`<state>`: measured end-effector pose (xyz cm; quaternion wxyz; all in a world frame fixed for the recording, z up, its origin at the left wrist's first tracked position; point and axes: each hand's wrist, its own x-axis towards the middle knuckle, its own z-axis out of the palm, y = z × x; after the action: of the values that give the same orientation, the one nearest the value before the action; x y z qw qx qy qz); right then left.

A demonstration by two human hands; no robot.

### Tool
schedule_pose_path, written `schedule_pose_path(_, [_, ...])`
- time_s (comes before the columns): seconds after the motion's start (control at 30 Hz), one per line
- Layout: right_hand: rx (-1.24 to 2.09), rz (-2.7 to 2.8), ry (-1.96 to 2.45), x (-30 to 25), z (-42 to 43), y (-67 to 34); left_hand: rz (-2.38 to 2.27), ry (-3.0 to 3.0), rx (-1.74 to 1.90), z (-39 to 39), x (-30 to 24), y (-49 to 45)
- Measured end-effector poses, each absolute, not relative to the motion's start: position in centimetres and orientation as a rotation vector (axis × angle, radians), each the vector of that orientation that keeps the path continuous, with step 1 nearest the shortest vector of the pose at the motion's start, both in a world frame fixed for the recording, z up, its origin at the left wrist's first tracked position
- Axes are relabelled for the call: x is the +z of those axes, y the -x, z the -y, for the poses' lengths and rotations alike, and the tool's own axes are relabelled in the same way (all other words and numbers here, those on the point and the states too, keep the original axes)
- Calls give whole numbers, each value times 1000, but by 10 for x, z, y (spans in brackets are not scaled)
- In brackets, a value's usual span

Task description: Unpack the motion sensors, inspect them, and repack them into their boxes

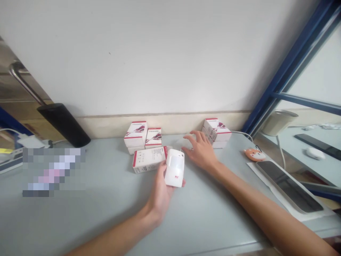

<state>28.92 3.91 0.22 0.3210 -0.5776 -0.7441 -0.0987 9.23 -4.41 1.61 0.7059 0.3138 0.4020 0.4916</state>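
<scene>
My left hand [161, 192] is closed round a small white plastic sensor unit [174, 168] and holds it upright just above the pale table [106, 213]. A white and red carton [149, 159] lies on its side right behind the unit. My right hand [201, 151] reaches forward over the table with its fingers spread and nothing in them, between that carton and a stack of white and red boxes [217, 132] at the back right.
More white and red boxes [144, 137] stand against the wall. A black cylinder [64, 124] leans at the back left. At the right lie a phone [289, 186] on white paper, an orange fox-shaped charm [254, 154] and a blue window frame [293, 60].
</scene>
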Motion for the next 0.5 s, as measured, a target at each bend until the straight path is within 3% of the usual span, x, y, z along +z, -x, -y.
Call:
schedule_pose_path(0.2, [-139, 1789, 1546, 6, -37, -302, -868, -648, 1064, 43, 21, -90])
schedule_pose_path(0.5, [151, 1683, 1248, 13, -15, -284, -756, -589, 1079, 35, 35, -91])
